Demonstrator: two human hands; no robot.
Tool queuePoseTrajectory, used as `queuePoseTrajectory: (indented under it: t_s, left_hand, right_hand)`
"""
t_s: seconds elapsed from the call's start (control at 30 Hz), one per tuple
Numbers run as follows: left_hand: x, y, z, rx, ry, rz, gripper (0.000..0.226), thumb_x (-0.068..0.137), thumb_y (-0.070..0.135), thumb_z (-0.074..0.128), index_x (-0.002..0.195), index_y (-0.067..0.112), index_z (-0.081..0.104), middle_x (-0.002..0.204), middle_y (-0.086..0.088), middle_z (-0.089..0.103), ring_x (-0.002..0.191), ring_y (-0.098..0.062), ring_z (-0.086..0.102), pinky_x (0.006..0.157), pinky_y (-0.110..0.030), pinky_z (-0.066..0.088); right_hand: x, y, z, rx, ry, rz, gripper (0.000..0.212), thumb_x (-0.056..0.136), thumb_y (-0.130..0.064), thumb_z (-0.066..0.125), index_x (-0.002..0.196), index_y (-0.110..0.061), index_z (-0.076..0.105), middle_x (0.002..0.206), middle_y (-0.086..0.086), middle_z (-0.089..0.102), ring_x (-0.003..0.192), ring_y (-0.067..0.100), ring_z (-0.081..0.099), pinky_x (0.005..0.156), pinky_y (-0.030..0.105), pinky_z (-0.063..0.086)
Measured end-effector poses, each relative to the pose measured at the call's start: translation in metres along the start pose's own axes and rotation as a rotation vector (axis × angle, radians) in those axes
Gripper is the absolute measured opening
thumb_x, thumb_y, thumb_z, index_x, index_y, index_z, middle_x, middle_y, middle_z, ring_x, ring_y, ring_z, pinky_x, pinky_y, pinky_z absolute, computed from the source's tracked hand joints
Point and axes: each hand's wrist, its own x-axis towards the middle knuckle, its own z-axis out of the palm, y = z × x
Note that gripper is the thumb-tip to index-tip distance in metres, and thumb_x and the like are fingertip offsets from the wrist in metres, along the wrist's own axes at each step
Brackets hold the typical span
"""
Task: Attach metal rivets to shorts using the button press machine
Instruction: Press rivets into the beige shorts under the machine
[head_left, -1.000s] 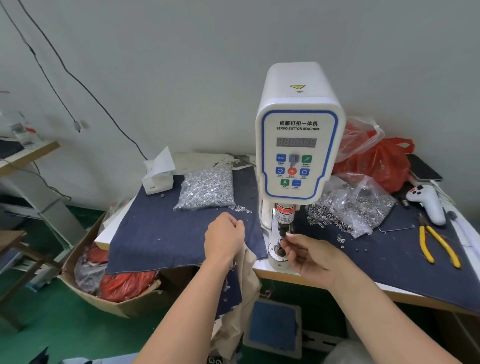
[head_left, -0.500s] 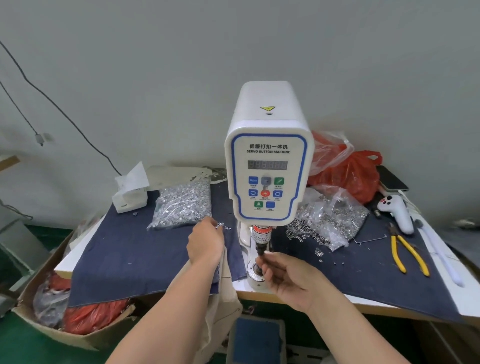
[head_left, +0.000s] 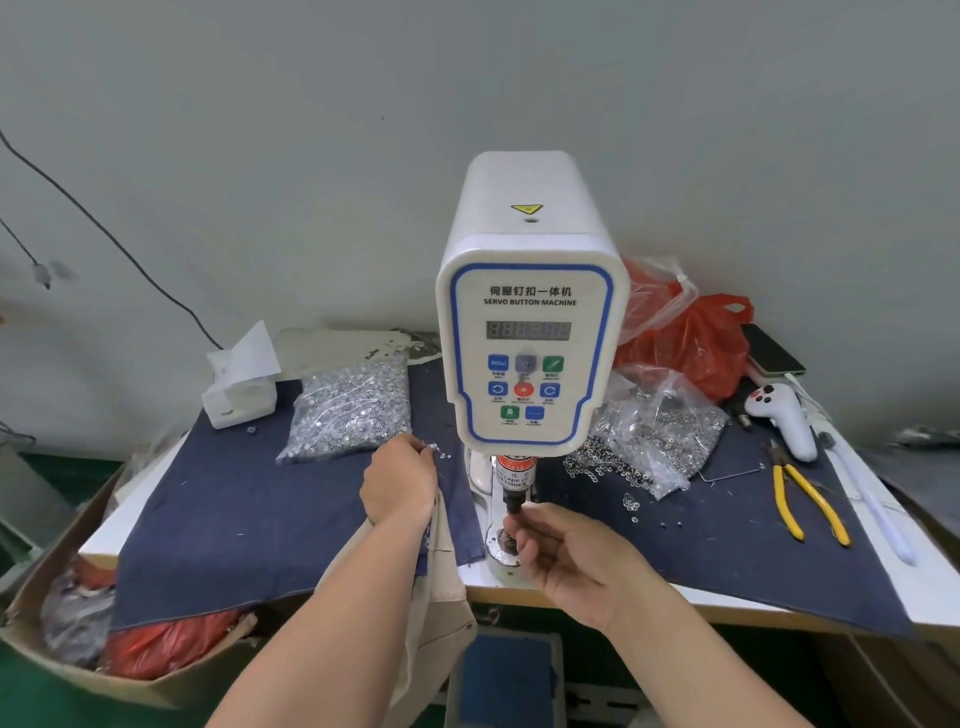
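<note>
While your right hand (head_left: 574, 558) sits at the foot of the white servo button machine (head_left: 530, 322), its fingertips are pinched together right at the dark punch tip above the round metal die (head_left: 503, 545); whatever they hold is too small to make out. Your left hand (head_left: 400, 486) lies left of the machine on the dark blue denim cloth (head_left: 234, 509) covering the desk (head_left: 769, 608), fingers curled, clutching the beige fabric shorts (head_left: 441, 582), which hang off the near desk edge beneath your forearm. A few loose silver rivets (head_left: 439, 452) lie just beyond that hand's knuckles. Farther left, a clear plastic bag of silver rivets (head_left: 350, 410) rests on the cloth, with a white tissue box (head_left: 239, 395) beyond it. Right of the machine: an open clear bag of small metal rings (head_left: 654, 431), a red plastic bag (head_left: 696, 348), yellow-handled pliers (head_left: 805, 501), a white handheld controller (head_left: 784, 415). A cardboard box (head_left: 67, 670) stands on the floor, near left.
</note>
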Motion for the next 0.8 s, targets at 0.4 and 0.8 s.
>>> queuePoseTrajectory:
  t_s: [0.4, 0.8]
  left_hand:
    - [-0.018, 0.001, -0.018, -0.211, -0.057, 0.063, 0.009, 0.099, 0.032, 0.064, 0.094, 0.033, 0.072, 0.094, 0.009, 0.074, 0.095, -0.02, 0.069, 0.075, -0.03, 0.045]
    - [-0.103, 0.01, -0.05, -0.297, -0.36, 0.396, 0.023, 0.094, 0.029, 0.078, 0.078, 0.043, 0.07, 0.088, 0.025, 0.074, 0.085, 0.005, 0.067, 0.071, -0.006, 0.046]
  right_hand:
    - [0.016, -0.03, -0.034, -0.993, 0.395, -0.581, 0.034, 0.103, -0.026, 0.048, 0.084, -0.012, 0.073, 0.066, -0.004, 0.069, 0.055, 0.015, 0.06, 0.053, 0.028, 0.046]
    - [0.053, -0.032, -0.092, -1.425, 0.626, -0.973, 0.034, 0.104, -0.03, 0.049, 0.079, -0.014, 0.065, 0.071, 0.002, 0.063, 0.067, 0.025, 0.059, 0.063, 0.04, 0.046]
